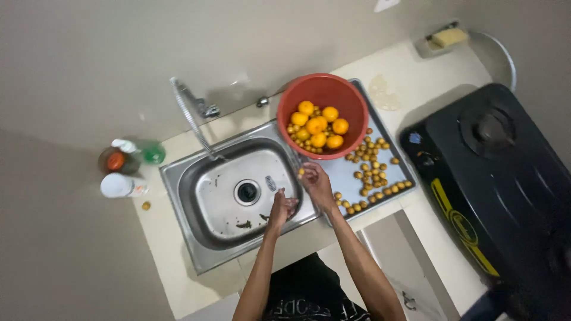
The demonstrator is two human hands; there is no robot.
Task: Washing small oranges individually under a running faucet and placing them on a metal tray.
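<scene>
Our right hand (317, 185) pinches one small yellow fruit (301, 172) at the sink's (205, 178) right rim; left hand (281, 208) loosely curled, empty, over the basin. We judge: keep the pinch light, work over the basin.

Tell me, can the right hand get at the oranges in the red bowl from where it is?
Probably yes. The right hand sits just below the red bowl, whose open top leaves the oranges uncovered, with nothing between. It appears to pinch a small yellow fruit already.
</scene>
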